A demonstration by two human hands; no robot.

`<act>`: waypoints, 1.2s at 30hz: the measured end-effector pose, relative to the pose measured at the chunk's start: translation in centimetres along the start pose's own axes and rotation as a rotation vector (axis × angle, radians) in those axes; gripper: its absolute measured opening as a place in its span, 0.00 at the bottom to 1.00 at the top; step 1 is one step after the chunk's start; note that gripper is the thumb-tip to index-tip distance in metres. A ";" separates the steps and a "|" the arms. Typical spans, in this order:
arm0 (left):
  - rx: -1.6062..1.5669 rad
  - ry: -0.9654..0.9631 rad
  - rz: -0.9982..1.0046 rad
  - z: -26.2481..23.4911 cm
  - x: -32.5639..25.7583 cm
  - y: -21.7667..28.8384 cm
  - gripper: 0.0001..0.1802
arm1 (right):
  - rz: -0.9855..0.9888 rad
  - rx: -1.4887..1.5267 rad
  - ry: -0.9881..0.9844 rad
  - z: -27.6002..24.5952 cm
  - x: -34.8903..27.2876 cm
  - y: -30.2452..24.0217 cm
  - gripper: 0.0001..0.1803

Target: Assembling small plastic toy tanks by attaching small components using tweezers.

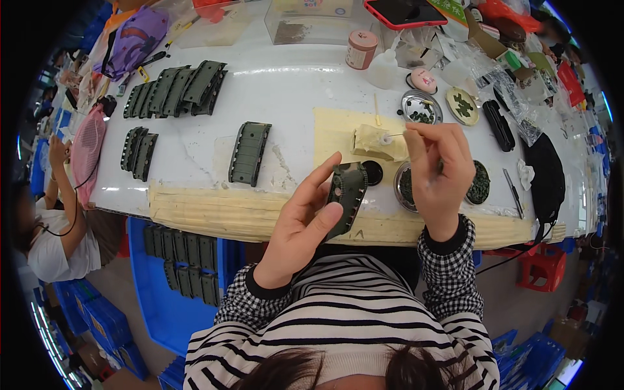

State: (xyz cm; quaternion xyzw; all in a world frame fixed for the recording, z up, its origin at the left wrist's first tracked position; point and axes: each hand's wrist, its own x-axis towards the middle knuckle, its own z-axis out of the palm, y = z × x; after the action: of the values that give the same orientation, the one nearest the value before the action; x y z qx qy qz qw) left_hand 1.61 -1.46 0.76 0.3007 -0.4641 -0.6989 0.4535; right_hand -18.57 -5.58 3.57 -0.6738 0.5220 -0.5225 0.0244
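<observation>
A cream knit striped top (367,300) carries thin black bands, with a plain, finely ribbed neckline (354,363). At the ends of the top's sleeves sit black-and-white gingham oversleeves (453,279), closed by plain black cuffs (459,235). Beyond these, left hand (292,227) and right hand (445,170) are bare. Loose hair (292,370) hangs beside the top's neckline.

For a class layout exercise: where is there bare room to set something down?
Bare tabletop lies between the upper-left green stack and the pink tin, and, mostly, between the small stack and the lone green part. Crowded: around the right hand, with dishes, and the upper right, with plastic packaging.
</observation>
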 end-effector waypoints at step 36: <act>-0.175 0.218 -0.083 -1.3 0.3 0.6 0.22 | 0.115 0.080 -0.116 0.3 0.4 0.5 0.03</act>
State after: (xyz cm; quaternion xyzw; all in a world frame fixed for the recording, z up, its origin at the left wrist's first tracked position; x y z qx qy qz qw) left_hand 2.81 -2.35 0.75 0.3534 -0.3366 -0.7180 0.4962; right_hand -18.71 -6.21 3.41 -0.6704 0.5361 -0.5007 0.1114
